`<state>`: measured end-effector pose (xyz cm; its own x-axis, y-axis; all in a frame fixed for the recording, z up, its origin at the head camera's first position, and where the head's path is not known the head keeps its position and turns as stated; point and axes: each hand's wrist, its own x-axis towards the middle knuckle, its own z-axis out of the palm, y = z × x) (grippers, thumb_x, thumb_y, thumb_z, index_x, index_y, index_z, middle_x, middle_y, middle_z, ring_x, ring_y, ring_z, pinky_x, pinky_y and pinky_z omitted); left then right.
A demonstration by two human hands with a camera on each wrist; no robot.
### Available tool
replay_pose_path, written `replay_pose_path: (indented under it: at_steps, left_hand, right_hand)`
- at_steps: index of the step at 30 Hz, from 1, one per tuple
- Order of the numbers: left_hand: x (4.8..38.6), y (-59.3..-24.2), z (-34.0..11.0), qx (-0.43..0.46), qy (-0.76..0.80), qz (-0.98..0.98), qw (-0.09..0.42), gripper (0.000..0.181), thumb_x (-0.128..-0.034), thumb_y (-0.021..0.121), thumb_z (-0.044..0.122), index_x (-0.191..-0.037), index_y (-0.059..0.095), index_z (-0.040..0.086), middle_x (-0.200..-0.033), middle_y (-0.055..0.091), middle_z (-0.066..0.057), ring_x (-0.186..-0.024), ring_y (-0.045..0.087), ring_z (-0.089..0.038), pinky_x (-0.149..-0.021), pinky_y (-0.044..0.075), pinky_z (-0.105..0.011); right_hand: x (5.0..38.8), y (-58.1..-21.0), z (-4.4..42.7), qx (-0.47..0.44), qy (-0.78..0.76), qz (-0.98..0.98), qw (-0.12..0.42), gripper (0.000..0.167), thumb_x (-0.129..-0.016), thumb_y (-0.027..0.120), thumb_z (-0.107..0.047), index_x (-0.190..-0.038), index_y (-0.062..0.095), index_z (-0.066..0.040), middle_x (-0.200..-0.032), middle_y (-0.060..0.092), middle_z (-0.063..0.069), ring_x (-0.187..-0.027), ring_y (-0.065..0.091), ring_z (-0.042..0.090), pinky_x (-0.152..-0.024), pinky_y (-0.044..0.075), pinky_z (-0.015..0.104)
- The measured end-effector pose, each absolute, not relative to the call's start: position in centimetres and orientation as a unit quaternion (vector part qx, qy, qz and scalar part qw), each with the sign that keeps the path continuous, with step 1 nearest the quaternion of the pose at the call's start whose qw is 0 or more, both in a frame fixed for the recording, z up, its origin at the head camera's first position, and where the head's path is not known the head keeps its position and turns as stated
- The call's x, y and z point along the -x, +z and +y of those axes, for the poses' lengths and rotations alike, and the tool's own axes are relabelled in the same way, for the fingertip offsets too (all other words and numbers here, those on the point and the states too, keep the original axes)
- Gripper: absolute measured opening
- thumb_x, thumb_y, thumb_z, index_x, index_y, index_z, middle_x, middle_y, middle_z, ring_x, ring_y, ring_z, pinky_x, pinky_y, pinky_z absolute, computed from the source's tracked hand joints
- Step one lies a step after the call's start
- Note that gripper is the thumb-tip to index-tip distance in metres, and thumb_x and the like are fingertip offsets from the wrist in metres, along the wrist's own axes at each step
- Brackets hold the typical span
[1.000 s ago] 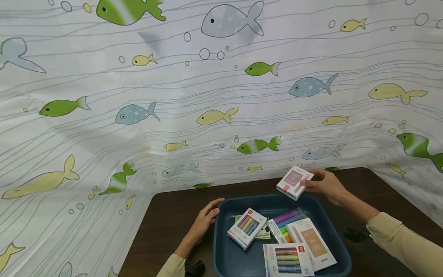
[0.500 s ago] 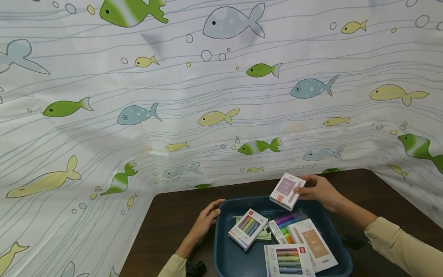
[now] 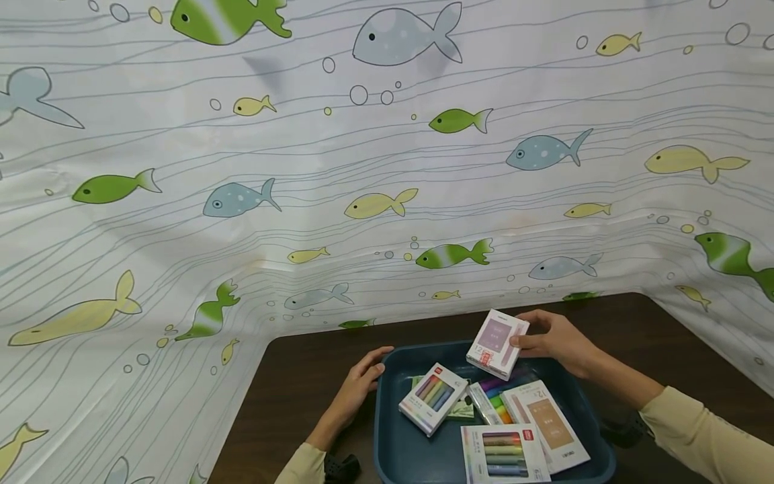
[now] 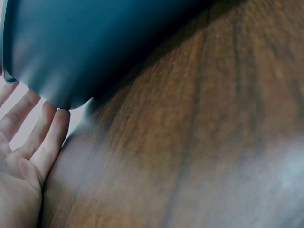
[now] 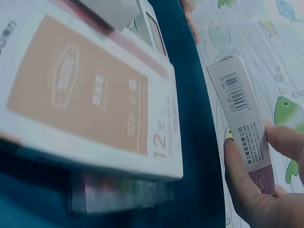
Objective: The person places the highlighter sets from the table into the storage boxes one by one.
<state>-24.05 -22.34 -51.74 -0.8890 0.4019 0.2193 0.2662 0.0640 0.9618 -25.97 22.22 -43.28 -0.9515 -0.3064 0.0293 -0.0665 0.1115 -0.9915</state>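
My right hand (image 3: 559,343) pinches a small white carton with a purple panel (image 3: 497,341) between thumb and fingers, above the tray's far right part. In the right wrist view, the carton's narrow side (image 5: 241,114) shows a barcode and printed text. My left hand (image 3: 353,390) rests at the left far corner of the dark blue tray (image 3: 379,430). In the left wrist view, its nearly straight fingers (image 4: 53,133) touch the tray's outer wall (image 4: 71,52).
Inside the tray lie two white boxes with windows showing coloured sticks (image 3: 433,399) (image 3: 505,453), a white box with a tan panel (image 3: 547,427), a clear pack of rainbow-coloured pens (image 3: 491,400) and a green item (image 3: 462,409). A fish-patterned sheet (image 3: 387,282) stands behind the brown table (image 3: 290,376).
My right hand has brought the white-and-purple carton leftward and lower, over the tray's far edge. My left hand and the tray's contents stay as they were.
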Motion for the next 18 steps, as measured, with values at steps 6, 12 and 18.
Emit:
replay_pose_path:
  at_steps: [6,12,18]
  left_hand:
    - [24.2,-51.9,-22.3,-0.236,0.642,0.728,0.046,0.044,-0.1127,0.041,0.024,-0.155,0.043,0.014,-0.155,0.041,-0.013,-0.133,0.049,-0.035,-0.099,0.049,-0.046]
    - [24.1,-51.8,-22.3,-0.233,0.643,0.728,0.052,0.042,-0.1121,0.043,0.026,-0.154,0.046,0.018,-0.154,0.042,-0.01,-0.132,0.05,-0.032,-0.1,0.049,-0.044]
    - [24.0,-51.9,-22.3,-0.228,0.643,0.729,0.052,0.042,-0.1117,0.044,0.029,-0.153,0.047,0.021,-0.155,0.042,-0.008,-0.133,0.05,-0.031,-0.1,0.048,-0.046]
  right_hand:
    - [25.4,-42.8,21.5,0.14,-0.647,0.743,0.099,0.07,-0.088,0.083,-0.014,-0.141,0.045,0.009,-0.13,0.047,0.03,-0.099,0.065,0.038,-0.085,0.057,0.047]
    - [25.2,-42.5,20.9,0.159,-0.644,0.741,0.104,0.07,-0.088,0.082,-0.013,-0.142,0.043,0.009,-0.131,0.046,0.031,-0.098,0.065,0.039,-0.086,0.057,0.047]
    - [25.0,-42.8,20.4,0.171,-0.64,0.741,0.109,0.067,-0.088,0.082,-0.012,-0.141,0.045,0.007,-0.129,0.049,0.03,-0.097,0.067,0.04,-0.084,0.057,0.047]
